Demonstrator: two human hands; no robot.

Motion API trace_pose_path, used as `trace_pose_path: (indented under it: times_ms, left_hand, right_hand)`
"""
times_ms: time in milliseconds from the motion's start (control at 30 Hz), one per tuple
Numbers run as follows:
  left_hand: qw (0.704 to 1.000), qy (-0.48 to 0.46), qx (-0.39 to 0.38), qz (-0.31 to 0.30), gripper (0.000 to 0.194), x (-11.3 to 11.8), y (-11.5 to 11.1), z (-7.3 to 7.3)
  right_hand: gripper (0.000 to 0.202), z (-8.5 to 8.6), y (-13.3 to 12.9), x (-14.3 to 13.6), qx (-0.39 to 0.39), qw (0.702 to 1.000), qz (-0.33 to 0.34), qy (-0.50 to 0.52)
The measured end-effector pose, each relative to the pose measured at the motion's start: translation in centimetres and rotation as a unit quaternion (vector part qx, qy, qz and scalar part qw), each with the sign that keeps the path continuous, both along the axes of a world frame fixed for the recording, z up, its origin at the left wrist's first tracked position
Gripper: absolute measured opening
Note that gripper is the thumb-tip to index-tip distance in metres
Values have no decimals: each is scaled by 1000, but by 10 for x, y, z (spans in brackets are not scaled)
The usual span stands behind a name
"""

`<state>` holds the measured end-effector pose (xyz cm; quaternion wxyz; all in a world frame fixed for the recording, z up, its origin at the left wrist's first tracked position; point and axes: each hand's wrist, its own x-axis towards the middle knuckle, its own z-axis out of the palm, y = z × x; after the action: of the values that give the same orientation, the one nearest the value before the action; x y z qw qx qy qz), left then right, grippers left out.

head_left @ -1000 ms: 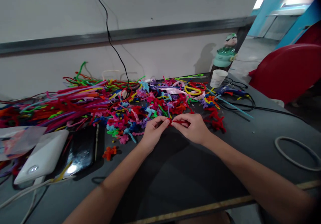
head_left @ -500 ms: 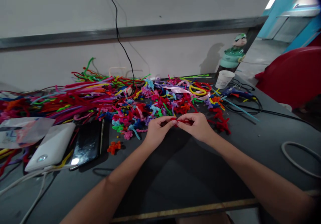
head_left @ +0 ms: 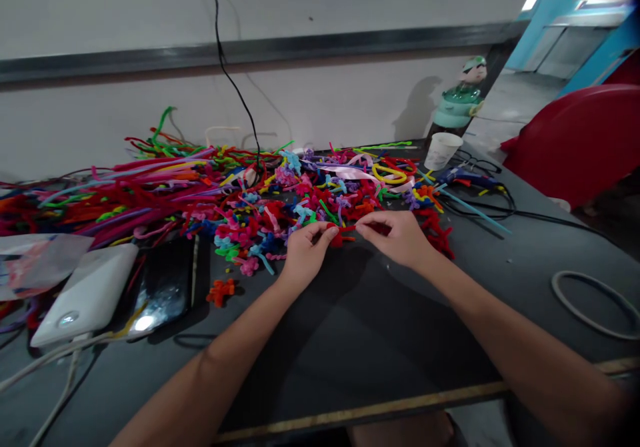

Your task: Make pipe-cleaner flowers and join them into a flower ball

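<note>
My left hand [head_left: 306, 250] pinches a small red pipe cleaner piece [head_left: 339, 239] between thumb and forefinger, just in front of a heap of coloured pipe cleaners [head_left: 305, 200]. A thin reddish-orange end sticks out from that piece to the right. Close to this end is my right hand [head_left: 395, 237], its thumb and forefinger drawn together. Whether anything is between those fingertips is hidden. Beyond the right hand lie more red twisted pieces [head_left: 439, 230]. A small orange twisted piece [head_left: 221, 291] lies apart, left of my left forearm.
To the left are a white power bank [head_left: 87, 293] with a cable, a dark phone [head_left: 167, 287] and a plastic bag [head_left: 43, 260]. At the back right stand a paper cup [head_left: 443, 150] and a green figure-shaped bottle [head_left: 457, 100]. A blue-handled tool [head_left: 470, 179] and a grey ring [head_left: 595, 300] lie right.
My hands, which met at the fingertips over the red piece, have drawn apart slightly. The red piece stays at my left fingers. The whole view has shifted a little.
</note>
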<state>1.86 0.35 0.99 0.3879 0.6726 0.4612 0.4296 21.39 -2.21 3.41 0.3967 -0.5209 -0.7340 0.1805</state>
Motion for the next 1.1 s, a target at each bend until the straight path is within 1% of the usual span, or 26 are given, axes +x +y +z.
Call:
trace_pose_path:
  times_ms: [100, 167, 233, 400, 567, 700, 733, 767, 867, 900, 1000, 1100]
  left_hand:
    - [1000, 6, -14, -13, 25, -1, 4, -6]
    - [999, -4, -32, -33, 25, 0, 5, -8]
    - [998, -24, -51, -42, 25, 0, 5, -8]
    - [995, -57, -68, -35, 24, 1, 5, -5]
    - [996, -63, -64, -6, 24, 0, 6, -1]
    - [997, -62, -52, 5, 24, 1, 4, 1]
    - [997, -59, -50, 3, 24, 1, 3, 1]
    - [997, -57, -49, 1, 24, 2, 3, 1]
    - [996, -62, -56, -8, 24, 3, 2, 0]
    - [996, -68, -61, -14, 24, 3, 2, 0]
    - [991, -94, -77, -56, 24, 3, 0, 2]
    - [984, -117, -71, -113, 21, 3, -2, 5]
  right_hand:
    - [18, -5, 8, 11, 9, 998, -59, -38]
    - [18, -8, 11, 16, 34, 993, -71, -87]
    - [19, -8, 11, 18, 71, 986, -66, -134]
    - [20, -2, 7, 16, 145, 962, -21, -231]
    - [20, -1, 5, 15, 157, 954, -29, -254]
    - [24, -3, 4, 9, 162, 952, -69, -251]
    - [26, -4, 3, 8, 160, 954, -64, -247]
    - [27, -5, 2, 6, 151, 958, -46, -239]
    - [27, -7, 0, 2, 96, 979, 25, -177]
    - [26, -8, -1, 1, 80, 986, 29, -144]
    - [22, -8, -2, -3, 54, 998, 1, -22]
    - [18, -10, -3, -10, 12, 992, 3, 125]
